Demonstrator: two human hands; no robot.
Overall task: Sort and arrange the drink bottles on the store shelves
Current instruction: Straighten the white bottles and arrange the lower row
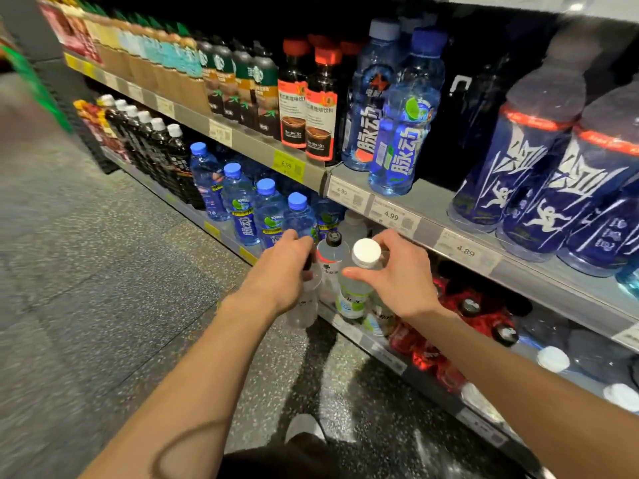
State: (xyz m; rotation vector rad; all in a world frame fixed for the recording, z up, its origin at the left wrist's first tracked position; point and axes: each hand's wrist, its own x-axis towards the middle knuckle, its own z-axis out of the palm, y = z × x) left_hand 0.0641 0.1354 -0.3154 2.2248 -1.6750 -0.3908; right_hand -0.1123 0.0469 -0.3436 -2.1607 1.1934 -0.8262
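Note:
My left hand (287, 271) grips the neck of a clear bottle (304, 305) at the front edge of the lower shelf; its cap is hidden under my fingers. My right hand (397, 274) pinches the neck of a clear bottle with a white cap (366, 252) and a green-and-white label (351, 302). Between the two stands a clear bottle with a black cap (333, 240). Both held bottles are upright, just in front of the lower shelf's rim (349, 328).
Blue-capped water bottles (266, 205) line the lower shelf to the left, then black bottles with white caps (166, 150). Red-wrapped bottles (449, 333) lie to the right. The upper shelf (428, 209) holds blue drinks (404, 126), coffee bottles and large blue bottles (539, 160). Speckled floor (121, 271) lies below.

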